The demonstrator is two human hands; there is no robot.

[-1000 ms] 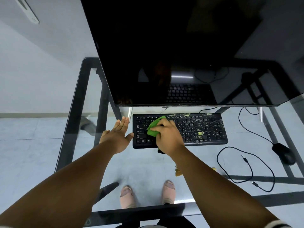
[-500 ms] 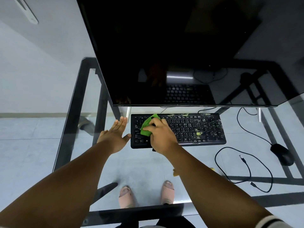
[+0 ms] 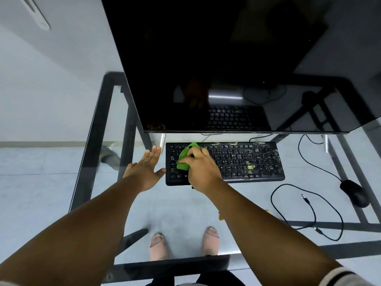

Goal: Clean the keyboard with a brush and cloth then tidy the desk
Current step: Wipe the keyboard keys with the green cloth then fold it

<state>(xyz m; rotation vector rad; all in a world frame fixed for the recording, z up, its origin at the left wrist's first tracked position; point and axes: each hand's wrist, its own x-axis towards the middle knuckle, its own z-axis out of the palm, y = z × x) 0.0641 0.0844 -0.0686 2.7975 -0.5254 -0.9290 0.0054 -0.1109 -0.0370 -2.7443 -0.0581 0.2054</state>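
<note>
Cloth (image 3: 185,157) slid left on keyboard (image 3: 237,162), gripped in R hand (image 3: 201,170); L hand (image 3: 146,169) flat, empty beside it.

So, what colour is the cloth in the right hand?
Bright green: the cloth, held by the right hand, shows best in the head view.

Cloth (image 3: 184,157): bright green, plain. Keyboard (image 3: 243,162): black with white key legends, flecked on its right half with yellowish-green and pale debris. Monitor (image 3: 226,58): glossy black screen carrying dim reflections. Mouse (image 3: 354,193) and cables (image 3: 309,205): black. Desk (image 3: 90,129): clear glass in a black frame. Floor was pale grey; sandals (image 3: 158,245) were pale pink; the sleeve cuff (image 3: 342,275) was grey with a black stripe.
</note>
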